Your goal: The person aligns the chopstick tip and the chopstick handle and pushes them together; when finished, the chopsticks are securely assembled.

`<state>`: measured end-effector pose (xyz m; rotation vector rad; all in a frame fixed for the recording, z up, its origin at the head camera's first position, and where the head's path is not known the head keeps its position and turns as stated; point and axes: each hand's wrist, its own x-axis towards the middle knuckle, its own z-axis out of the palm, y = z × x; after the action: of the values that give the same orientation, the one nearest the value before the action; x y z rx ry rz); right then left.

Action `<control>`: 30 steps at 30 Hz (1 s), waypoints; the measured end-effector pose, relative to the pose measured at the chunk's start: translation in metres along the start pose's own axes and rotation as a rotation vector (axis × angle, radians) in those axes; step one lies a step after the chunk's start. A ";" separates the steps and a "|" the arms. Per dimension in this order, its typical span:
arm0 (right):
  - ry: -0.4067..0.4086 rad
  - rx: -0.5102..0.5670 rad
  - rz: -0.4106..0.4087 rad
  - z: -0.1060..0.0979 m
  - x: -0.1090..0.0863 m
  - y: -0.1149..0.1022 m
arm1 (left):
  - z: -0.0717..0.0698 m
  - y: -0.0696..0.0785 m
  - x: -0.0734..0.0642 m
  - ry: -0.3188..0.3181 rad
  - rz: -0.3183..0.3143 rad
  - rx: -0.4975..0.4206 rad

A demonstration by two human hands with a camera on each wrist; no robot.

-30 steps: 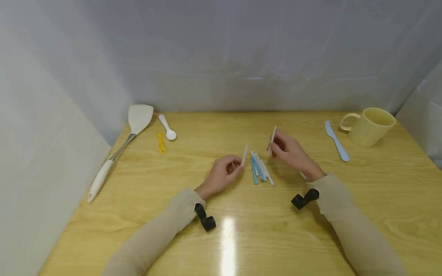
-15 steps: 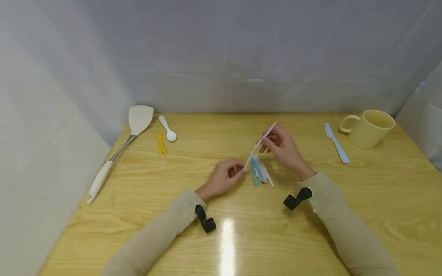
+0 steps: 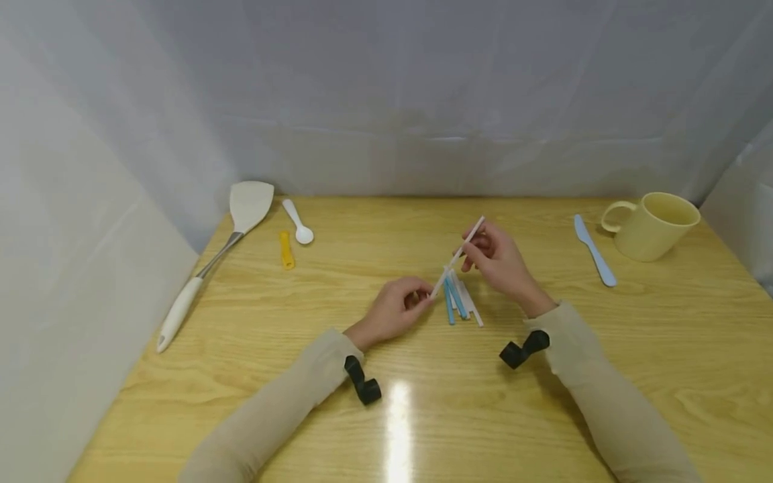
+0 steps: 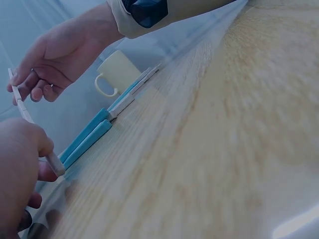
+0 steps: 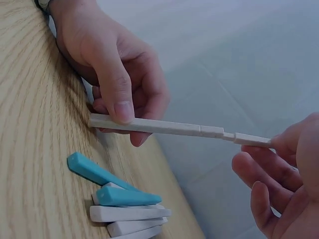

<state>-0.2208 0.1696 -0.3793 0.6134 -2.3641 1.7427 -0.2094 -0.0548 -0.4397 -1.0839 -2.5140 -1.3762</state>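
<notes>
My left hand [image 3: 400, 308] pinches the lower end of a slim white stick [image 5: 164, 128] between thumb and fingers. My right hand [image 3: 498, 261] pinches a second white stick [image 5: 252, 140], which slants up to the right. Both sticks are held in line, end to end, above the table. In the right wrist view a thin peg [image 5: 228, 136] shows between them; whether it sits fully inside either one I cannot tell. Under the hands lies a small pile of similar pieces: blue sticks [image 5: 128, 196] and white sticks [image 5: 127, 214], with some partly covered.
At the left lie a white spatula [image 3: 250, 206], a small white spoon [image 3: 304, 235] and a yellow clip-like piece [image 3: 286, 251]. A light blue knife [image 3: 594, 252] and a yellow mug [image 3: 655, 228] are at the right. A pale sheet [image 3: 386, 100] hangs behind the wooden table [image 3: 338, 429].
A second ago the two white sticks were apart, one in each hand. My right hand has moved left and tilted its stick, so the ends now meet. The left hand has barely shifted.
</notes>
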 end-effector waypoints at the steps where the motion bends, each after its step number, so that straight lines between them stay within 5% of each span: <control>1: -0.002 -0.005 0.006 0.000 0.000 0.000 | 0.000 0.000 0.001 -0.002 0.009 0.005; 19: -0.112 -0.005 -0.035 0.002 0.000 0.000 | 0.000 -0.002 -0.002 -0.043 0.001 0.010; 30: -0.092 0.095 -0.053 0.008 -0.003 0.001 | 0.002 0.000 -0.002 -0.029 0.057 -0.002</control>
<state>-0.2176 0.1629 -0.3843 0.7784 -2.3112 1.8507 -0.2076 -0.0543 -0.4416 -1.1737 -2.4816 -1.3582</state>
